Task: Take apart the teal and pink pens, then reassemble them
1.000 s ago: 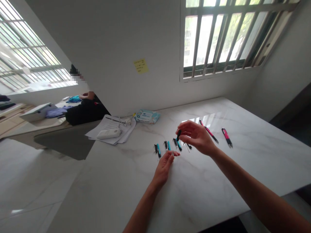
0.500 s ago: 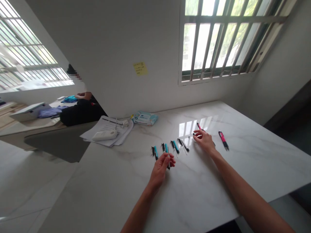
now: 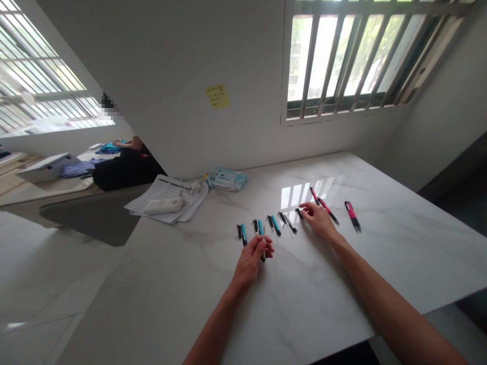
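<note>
pen (image 3: 263,240) pinched in left hand (image 3: 251,259)

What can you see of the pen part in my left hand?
The pen part is a thin stick, pale at its far end, with a dark end showing below the fingers. Its material is too small to tell. It points away from you, close over the white table, before a row of teal pens. The left hand pinches it in closed fingertips, hiding its middle.

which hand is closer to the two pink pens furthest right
Right. The right hand lies flat just left of those pink pens; the left hand, gripping a pen, is farther left, by the teal pens.
</note>
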Demonstrator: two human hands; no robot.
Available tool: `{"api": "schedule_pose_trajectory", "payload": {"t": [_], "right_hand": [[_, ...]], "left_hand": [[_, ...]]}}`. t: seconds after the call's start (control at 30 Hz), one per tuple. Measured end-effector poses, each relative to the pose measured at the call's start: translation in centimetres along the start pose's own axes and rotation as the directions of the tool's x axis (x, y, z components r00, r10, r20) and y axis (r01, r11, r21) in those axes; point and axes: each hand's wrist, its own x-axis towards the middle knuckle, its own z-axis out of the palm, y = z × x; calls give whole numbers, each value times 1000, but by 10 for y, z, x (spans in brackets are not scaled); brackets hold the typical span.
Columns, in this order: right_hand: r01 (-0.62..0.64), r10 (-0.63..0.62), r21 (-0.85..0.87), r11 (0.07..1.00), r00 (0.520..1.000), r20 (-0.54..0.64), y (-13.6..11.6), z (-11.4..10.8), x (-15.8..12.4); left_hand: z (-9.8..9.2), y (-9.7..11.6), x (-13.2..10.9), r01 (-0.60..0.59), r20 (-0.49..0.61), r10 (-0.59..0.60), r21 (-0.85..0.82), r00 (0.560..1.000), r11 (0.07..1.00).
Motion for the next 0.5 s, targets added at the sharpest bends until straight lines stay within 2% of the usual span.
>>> {"api": "schedule_pose_trajectory", "payload": {"t": [0.5], "right_hand": [[-15,15,33,999,1000,-6,0,-5,-2]], "left_hand": [[-2,0,0,-19,-5,19,15,1000,1000]]}}
